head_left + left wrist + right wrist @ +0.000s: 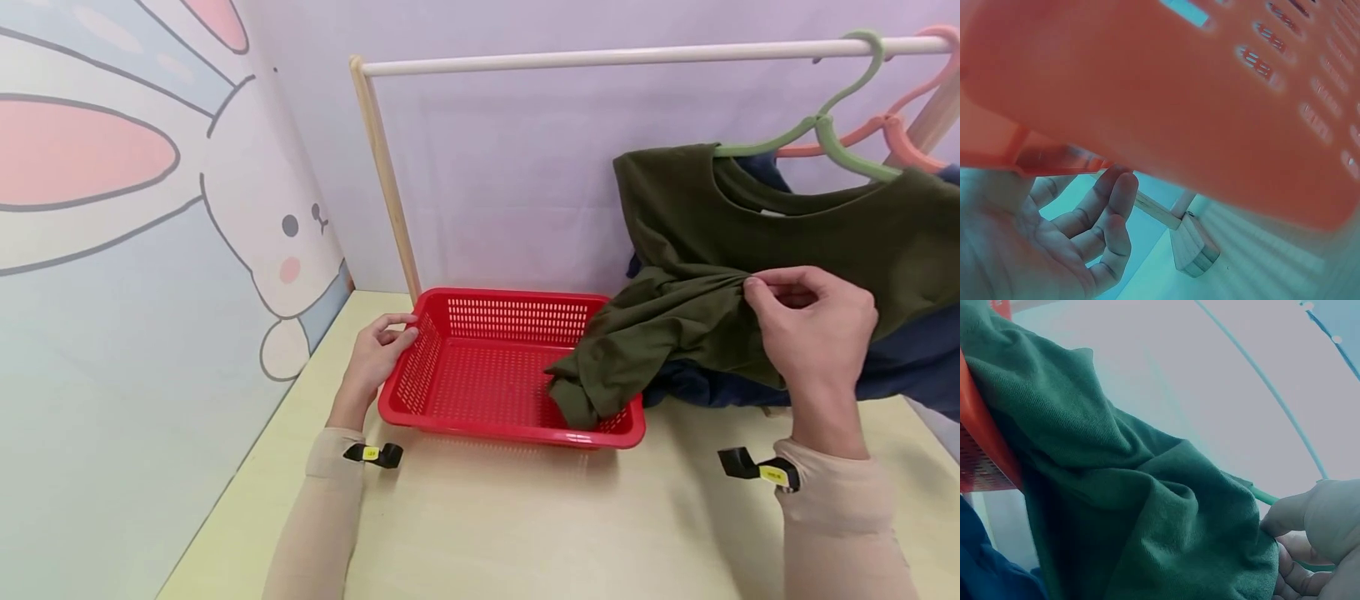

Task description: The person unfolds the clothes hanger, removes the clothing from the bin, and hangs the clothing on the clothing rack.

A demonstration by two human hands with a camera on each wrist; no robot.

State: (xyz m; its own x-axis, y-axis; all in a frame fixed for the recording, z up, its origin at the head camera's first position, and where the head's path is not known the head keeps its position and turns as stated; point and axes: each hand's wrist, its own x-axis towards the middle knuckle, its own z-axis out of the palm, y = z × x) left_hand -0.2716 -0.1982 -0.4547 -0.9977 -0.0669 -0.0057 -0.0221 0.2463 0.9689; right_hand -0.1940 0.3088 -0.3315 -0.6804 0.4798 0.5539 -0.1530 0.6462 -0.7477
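A red plastic basket [480,429] with perforated walls sits on the table, and my left hand [377,354] grips its left rim. From below, the left wrist view shows the basket's wall [1147,106] with the fingers of my left hand [1079,231] curled at the edge. A dark green T-shirt [810,242] hangs on a green hanger [795,133]; its lower part drapes into the basket's right side. My right hand [813,333] pinches a gathered fold of that shirt. Up close, the right wrist view has the bunched cloth [1147,506] beside my right hand [1316,544].
A white rail [600,58] on wooden posts [386,175] runs across the back. Behind the green shirt, a navy garment [915,358] hangs by a coral hanger [903,146]. At the left stands a wall [90,375] with a painted rabbit. Pale tabletop [487,525] shows in front of the basket.
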